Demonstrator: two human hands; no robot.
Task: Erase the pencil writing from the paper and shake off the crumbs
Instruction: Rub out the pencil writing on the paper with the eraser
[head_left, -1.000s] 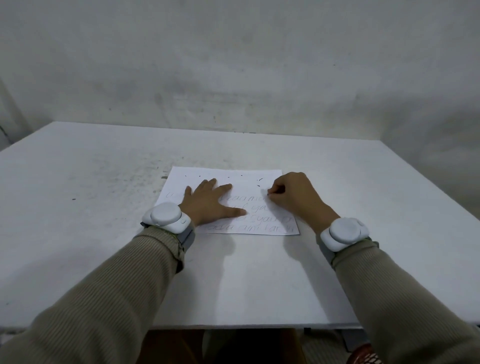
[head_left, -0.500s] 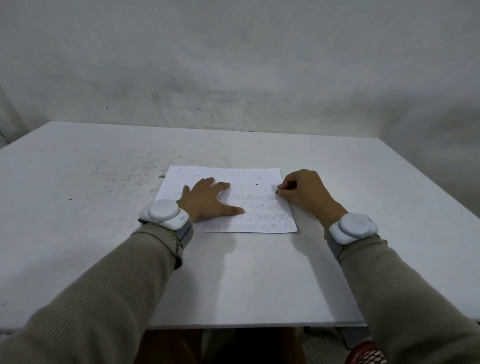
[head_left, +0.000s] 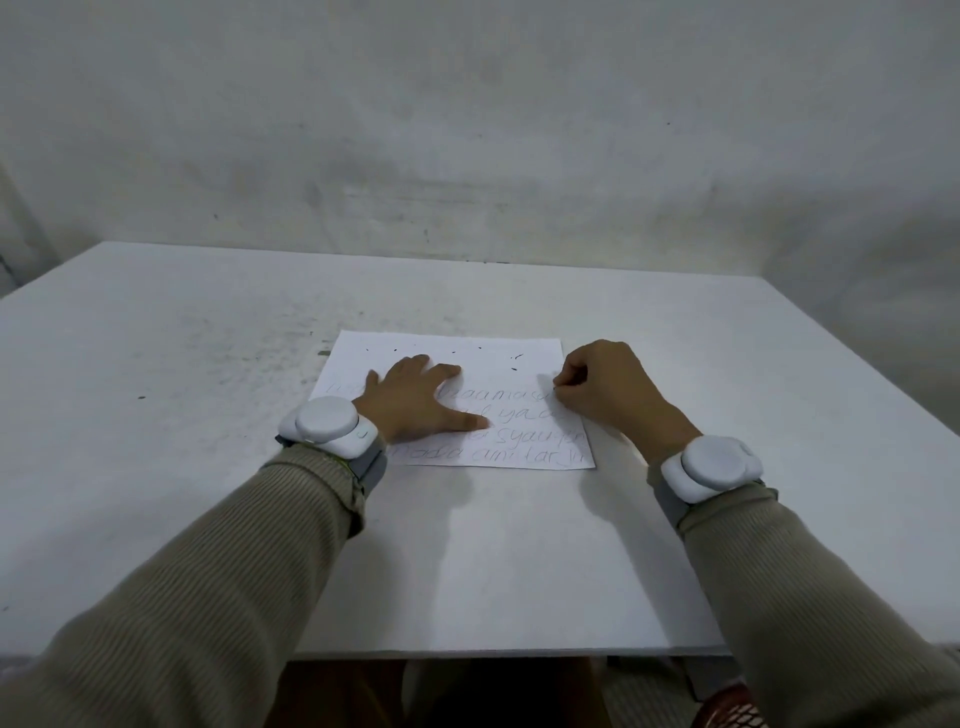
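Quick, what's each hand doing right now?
Left hand: open, pressed flat on the paper.
Right hand: curled, pinching something small, likely an eraser, hidden by its fingers.

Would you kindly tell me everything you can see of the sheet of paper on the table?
The sheet of paper is white, rectangular and thin, lying flat on the white table. Faint pencil handwriting fills its nearer half in several lines; the far strip is blank except for small dark crumbs. The left hand presses flat on its left part, fingers spread. The right hand, fingers curled, touches its right edge; what it pinches is hidden.
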